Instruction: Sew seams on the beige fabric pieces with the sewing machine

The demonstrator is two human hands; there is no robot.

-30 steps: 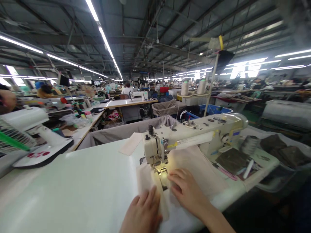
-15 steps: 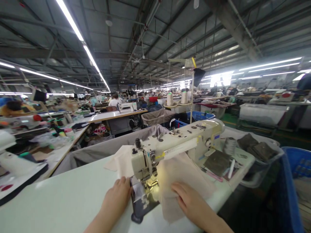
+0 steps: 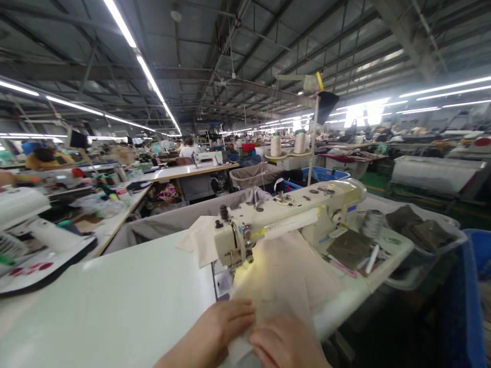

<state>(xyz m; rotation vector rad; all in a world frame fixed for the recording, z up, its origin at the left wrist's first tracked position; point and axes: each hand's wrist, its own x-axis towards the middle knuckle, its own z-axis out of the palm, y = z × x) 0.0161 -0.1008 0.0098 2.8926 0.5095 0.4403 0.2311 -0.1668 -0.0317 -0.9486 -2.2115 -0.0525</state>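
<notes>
A cream sewing machine (image 3: 291, 214) stands on the white table (image 3: 126, 296). A pale beige fabric piece (image 3: 284, 276) lies under its needle head and runs toward me. My left hand (image 3: 218, 332) and my right hand (image 3: 286, 345) sit side by side at the near end of the fabric, at the bottom of the view. Both have fingers curled onto the cloth and grip its near edge. Another beige piece (image 3: 199, 240) lies behind the machine head. The lamp at the needle lights the cloth.
A white desk fan (image 3: 26, 240) stands at the left of the table. Dark fabric pieces (image 3: 418, 230) and a grey thread cone (image 3: 371, 224) lie to the right of the machine. A blue bin (image 3: 473, 296) is at far right. Two thread cones (image 3: 287, 144) stand behind.
My left hand came from the left of the needle head back to the fabric's near end beside my right hand. The fabric now covers the needle plate. The camera turned slightly left.
</notes>
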